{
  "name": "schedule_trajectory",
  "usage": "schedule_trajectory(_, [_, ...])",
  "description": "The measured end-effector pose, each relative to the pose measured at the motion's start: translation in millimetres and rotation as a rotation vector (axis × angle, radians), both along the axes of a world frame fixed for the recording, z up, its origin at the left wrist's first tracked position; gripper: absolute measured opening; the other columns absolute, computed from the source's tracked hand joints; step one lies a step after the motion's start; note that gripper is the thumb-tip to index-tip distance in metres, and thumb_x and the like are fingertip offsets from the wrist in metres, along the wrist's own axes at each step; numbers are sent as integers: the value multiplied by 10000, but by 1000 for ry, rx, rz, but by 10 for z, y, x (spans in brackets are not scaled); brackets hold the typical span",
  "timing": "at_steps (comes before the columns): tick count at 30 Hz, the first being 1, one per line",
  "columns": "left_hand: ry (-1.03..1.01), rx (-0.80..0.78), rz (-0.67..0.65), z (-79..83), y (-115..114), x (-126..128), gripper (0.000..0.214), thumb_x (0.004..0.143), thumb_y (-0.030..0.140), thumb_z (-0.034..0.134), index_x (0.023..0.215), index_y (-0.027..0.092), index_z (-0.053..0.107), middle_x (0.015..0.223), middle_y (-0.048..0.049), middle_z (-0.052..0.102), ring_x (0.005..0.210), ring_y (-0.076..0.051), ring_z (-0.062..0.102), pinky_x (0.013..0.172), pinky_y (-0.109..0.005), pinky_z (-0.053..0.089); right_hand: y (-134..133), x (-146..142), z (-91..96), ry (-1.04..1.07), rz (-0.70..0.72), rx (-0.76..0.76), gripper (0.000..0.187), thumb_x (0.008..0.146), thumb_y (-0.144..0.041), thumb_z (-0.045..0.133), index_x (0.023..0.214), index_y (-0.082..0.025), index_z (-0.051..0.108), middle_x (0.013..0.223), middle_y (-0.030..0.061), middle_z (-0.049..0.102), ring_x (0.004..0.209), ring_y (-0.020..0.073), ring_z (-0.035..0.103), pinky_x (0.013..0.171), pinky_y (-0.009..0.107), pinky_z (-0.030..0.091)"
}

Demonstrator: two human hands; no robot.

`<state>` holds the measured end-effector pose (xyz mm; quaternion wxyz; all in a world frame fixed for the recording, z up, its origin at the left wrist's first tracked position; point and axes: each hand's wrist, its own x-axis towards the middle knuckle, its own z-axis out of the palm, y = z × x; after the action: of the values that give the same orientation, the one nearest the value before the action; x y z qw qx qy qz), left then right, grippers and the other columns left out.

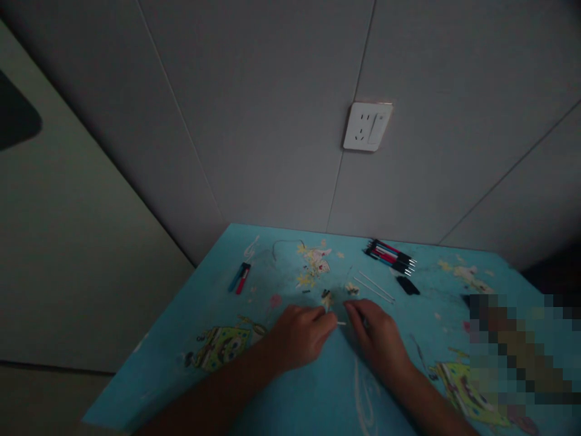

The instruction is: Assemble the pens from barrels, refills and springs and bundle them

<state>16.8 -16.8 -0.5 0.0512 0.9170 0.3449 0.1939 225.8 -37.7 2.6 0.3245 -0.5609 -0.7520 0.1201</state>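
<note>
Both my hands rest on a light blue cartoon-printed table cover (254, 290). My left hand (299, 334) is curled, its fingertips pinching one end of a thin white stick (340, 323). My right hand (373, 333) is also curled and meets the other end of that stick. Just beyond the fingertips lie a few tiny dark and pale parts (327, 297), too small to name. Two thin white refill tubes (374, 286) lie beyond my right hand.
A bundle of pens (390, 255) lies at the back right, with a small black piece (407, 284) beside it. A blue and a red pen cap (239, 278) lie at the left. A wall socket (367, 126) sits above the table. A blurred patch covers the right edge.
</note>
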Motion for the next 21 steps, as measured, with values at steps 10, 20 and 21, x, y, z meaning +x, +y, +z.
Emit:
schedule_trajectory(10, [-244,-74,259,-42,138,-17,363,1032,246,326,1386,224,404,1033,-55,739,827,-195,717,742,-306,512,330,-504,4,-487,-113,-54,201,985,-289,481,1034,-188,648,933,91,660,880,233,620,814,340,437])
schedule_trajectory(20, [-151,-79,261,19,126,-16,233,1015,262,372,1066,230,596,966,-44,686,875,-186,666,719,-288,451,302,-348,-63,-486,-160,-20,195,990,-285,481,907,-205,638,905,88,653,909,236,587,820,348,396])
schedule_trajectory(21, [-146,-86,264,29,120,-12,228,1013,261,372,1048,226,594,951,-42,678,868,-185,662,720,-290,444,314,-350,-58,-485,-156,-22,188,989,-284,482,918,-206,638,911,88,654,912,236,586,817,346,394])
